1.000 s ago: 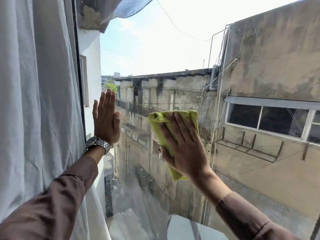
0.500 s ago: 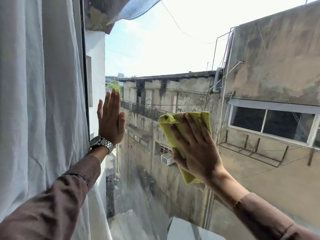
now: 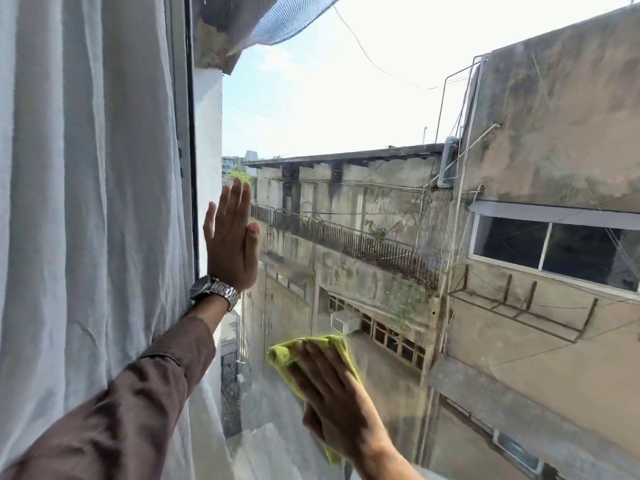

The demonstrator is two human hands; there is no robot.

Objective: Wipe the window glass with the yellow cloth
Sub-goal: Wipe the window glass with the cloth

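The window glass [image 3: 398, 109] fills most of the view, with old buildings and sky behind it. My right hand [image 3: 334, 393] lies flat on the yellow cloth [image 3: 284, 355] and presses it against the lower middle of the pane; much of the cloth is hidden under the palm. My left hand [image 3: 232, 237], with a metal watch at the wrist, rests flat on the glass near the pane's left edge, fingers straight and pointing up, holding nothing. Both arms wear brown sleeves.
A white curtain [image 3: 86, 202] hangs along the left side, beside the dark window frame [image 3: 191, 150]. A faint smeared patch shows on the glass below the cloth.
My right hand has slid the yellow cloth down the glass and a little to the left. My left hand stays flat in the same spot on the pane.
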